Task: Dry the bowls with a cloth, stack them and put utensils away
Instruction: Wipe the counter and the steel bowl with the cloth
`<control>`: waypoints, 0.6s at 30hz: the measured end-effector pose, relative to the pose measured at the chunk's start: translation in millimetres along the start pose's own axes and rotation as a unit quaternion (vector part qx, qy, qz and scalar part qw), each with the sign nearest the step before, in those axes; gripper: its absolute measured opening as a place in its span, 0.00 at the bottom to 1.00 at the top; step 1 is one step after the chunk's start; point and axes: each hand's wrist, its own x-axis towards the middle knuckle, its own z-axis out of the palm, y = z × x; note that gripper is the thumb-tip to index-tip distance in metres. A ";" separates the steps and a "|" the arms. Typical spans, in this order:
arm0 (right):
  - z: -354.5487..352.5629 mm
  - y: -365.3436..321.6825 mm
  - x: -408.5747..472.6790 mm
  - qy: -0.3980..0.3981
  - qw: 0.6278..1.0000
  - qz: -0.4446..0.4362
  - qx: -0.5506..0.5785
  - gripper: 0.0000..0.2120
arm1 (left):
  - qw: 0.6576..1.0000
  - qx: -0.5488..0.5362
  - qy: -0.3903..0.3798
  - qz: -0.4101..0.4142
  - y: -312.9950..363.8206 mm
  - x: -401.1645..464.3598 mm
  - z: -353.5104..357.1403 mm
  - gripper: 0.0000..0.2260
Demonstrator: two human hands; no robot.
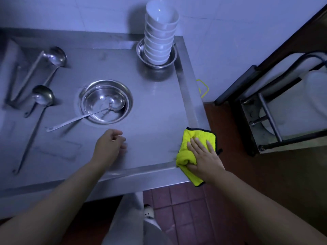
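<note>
A tall stack of white bowls (159,34) stands inside a steel bowl (141,50) at the back right of the steel table (155,106). A second steel bowl (93,96) sits mid-table with a ladle (85,116) lying in it, handle pointing front left. Two more ladles (40,98) (56,56) lie at the left. My right hand (203,156) rests flat on a yellow cloth (196,138) at the table's front right corner. My left hand (109,145) hovers over the table in front of the steel bowl, fingers loosely curled, holding nothing.
The table's raised rim runs along the right and front edges. A dark metal frame with a burner (265,121) stands on the floor to the right. Red floor tiles (185,209) lie below. A tiled wall backs the table.
</note>
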 end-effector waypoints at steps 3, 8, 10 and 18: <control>0.7 -21.3 -5.3 -0.038 0.997 0.048 0.042 0.51 | 0.999 0.032 0.020 0.004 -17.8 -14.0 -21.1 0.09; -4.3 -59.5 50.0 -0.019 0.993 0.106 0.057 0.57 | 0.995 0.090 0.050 0.015 -30.1 -12.5 -43.3 0.06; -13.9 -68.3 80.4 -0.011 0.990 0.115 0.082 0.60 | 0.981 0.178 0.061 0.044 -27.5 -7.2 -55.6 0.08; -70.5 -79.6 213.4 0.031 0.983 0.153 0.093 0.59 | 0.780 0.507 0.199 0.307 -15.0 81.4 -124.6 0.13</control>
